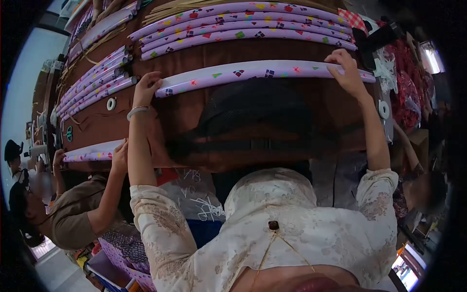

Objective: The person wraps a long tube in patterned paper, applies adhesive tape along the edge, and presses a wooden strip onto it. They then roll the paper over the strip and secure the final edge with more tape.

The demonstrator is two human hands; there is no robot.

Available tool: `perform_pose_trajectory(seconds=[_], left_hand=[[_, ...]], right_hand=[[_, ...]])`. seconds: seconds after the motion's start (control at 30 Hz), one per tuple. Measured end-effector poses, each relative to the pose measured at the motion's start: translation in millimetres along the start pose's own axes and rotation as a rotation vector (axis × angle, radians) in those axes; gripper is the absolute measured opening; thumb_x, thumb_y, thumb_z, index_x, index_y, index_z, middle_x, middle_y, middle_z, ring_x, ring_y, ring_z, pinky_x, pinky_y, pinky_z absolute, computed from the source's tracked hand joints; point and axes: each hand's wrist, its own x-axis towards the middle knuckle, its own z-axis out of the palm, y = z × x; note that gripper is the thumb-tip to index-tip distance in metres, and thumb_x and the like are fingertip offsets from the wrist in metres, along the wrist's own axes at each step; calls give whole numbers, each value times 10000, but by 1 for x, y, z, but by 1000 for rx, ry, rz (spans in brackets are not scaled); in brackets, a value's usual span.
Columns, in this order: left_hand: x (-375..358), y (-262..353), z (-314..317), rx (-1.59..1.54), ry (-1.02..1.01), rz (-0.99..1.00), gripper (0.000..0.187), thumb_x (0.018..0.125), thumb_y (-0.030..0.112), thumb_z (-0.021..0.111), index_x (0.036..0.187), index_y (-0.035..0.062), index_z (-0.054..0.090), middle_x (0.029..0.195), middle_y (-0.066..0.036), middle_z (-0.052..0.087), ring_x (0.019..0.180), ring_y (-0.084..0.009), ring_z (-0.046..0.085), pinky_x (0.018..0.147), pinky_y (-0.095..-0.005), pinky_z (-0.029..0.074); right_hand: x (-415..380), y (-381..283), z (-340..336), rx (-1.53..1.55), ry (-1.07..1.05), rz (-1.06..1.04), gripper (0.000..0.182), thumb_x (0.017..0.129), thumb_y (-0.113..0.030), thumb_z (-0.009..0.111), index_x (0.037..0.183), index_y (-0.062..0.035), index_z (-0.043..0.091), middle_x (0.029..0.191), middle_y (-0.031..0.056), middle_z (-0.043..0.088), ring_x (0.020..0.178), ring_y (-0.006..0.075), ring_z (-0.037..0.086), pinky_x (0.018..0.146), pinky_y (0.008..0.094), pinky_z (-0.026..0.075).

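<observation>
A long, partly rolled lilac sheet with small coloured prints lies across the brown table in front of me, its paler inside showing along the far edge. My left hand is at its left end, fingers bent and closed on the corner. Near the right end, my right hand curls its fingers and thumb round the far edge. Beyond the sheet lie several finished-looking rolls in the same print, side by side. More such rolls are stacked to the left of my left hand.
A white tape roll lies on the brown table; another tape roll sits at the right edge. At left, a co-worker handles another lilac sheet. A black clamp-like object and red plastic-wrapped material are at right.
</observation>
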Motion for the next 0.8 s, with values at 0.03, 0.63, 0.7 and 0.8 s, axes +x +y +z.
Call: perform_pose_trajectory(seconds=[0.03, 0.63, 0.7, 0.8], left_hand=[[-1, -1, 1, 8, 8, 12, 323, 809, 116, 648, 1105, 19, 566, 924, -56, 630, 842, -110, 560, 766, -244, 440], [-9, 8, 9, -48, 70, 0, 290, 817, 65, 623, 1089, -10, 556, 880, -53, 628, 802, -92, 553, 726, -219, 431], [-9, 9, 9, -44, 74, 3, 289, 818, 62, 620, 1089, -12, 555, 876, -53, 628, 803, -94, 554, 727, -220, 431], [-9, 10, 8, -10, 67, 8, 287, 820, 55, 614, 1090, -16, 552, 869, -52, 628, 803, -96, 556, 728, -221, 432]], right_hand=[[10, 2, 6, 75, 21, -11, 203, 827, -213, 572, 988, -91, 589, 968, 42, 533, 934, 219, 518, 818, 347, 350], [95, -47, 80, 459, -542, 55, 352, 709, -103, 526, 1051, -86, 606, 825, 14, 547, 692, 106, 480, 641, 258, 415], [97, -49, 78, 454, -567, 62, 346, 708, -107, 525, 1043, -83, 606, 798, 11, 548, 675, 104, 480, 630, 257, 413], [96, -51, 78, 475, -596, 114, 311, 708, -107, 521, 1006, -73, 601, 793, 17, 562, 691, 107, 491, 638, 259, 412]])
